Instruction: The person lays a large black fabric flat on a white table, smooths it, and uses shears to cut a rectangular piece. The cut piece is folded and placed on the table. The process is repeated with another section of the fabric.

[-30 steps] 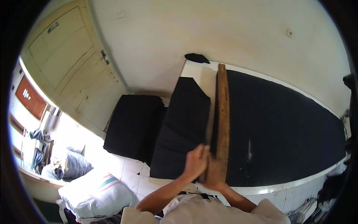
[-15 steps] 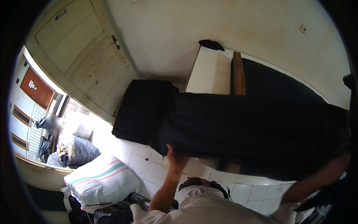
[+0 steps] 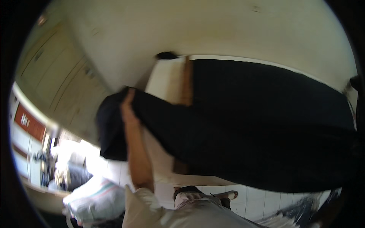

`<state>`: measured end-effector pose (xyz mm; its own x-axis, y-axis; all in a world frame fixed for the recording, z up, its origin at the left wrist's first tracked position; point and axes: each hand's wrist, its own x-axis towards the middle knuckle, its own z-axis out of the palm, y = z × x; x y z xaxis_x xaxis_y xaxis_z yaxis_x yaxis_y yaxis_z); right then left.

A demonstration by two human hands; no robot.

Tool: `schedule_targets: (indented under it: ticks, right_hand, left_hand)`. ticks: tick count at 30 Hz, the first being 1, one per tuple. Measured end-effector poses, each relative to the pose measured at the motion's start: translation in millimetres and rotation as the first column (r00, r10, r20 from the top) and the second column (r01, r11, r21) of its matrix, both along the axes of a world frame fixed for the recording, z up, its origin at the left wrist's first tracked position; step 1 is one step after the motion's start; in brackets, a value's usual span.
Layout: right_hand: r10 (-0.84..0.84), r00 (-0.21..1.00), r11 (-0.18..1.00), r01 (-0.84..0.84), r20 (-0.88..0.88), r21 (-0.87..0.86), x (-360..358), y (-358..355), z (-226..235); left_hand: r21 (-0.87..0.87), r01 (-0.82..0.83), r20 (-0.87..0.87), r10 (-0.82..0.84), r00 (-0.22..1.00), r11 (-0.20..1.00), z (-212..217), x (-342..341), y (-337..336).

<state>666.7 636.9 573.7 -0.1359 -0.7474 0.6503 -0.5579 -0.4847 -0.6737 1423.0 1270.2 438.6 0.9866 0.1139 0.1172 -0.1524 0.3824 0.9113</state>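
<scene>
A large black cloth is spread over a white table and lifted at its left end. My left hand is raised and grips the cloth's left edge, with a fold of black fabric hanging down beside my forearm. A long wooden ruler lies on the table, partly covered by the cloth. My right hand is out of sight, hidden by the cloth or past the right rim.
A cream wall and panelled doors stand behind and to the left. A white sack with coloured stripes lies on the tiled floor at lower left. My sandalled foot shows below the table's edge.
The cloth has been pulled across the table, covering most of the ruler. My left hand moved up and left from the ruler's near end, lifting the cloth edge. The view swung.
</scene>
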Motion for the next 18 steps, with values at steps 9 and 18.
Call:
schedule_targets:
  ticks: [9,18]
  right_hand:
    - [-0.093,0.973,0.898,-0.011,-0.213,-0.440,-382,-201,49]
    - [0.345,0.423,0.867,-0.485,0.838,-0.112,-584,-451,-34]
  left_hand:
    - [0.389,-0.356,0.917,-0.319,0.242,0.850,276,-215,-333]
    - [0.465,-0.126,0.835,-0.386,0.393,0.877,260,-420,-755]
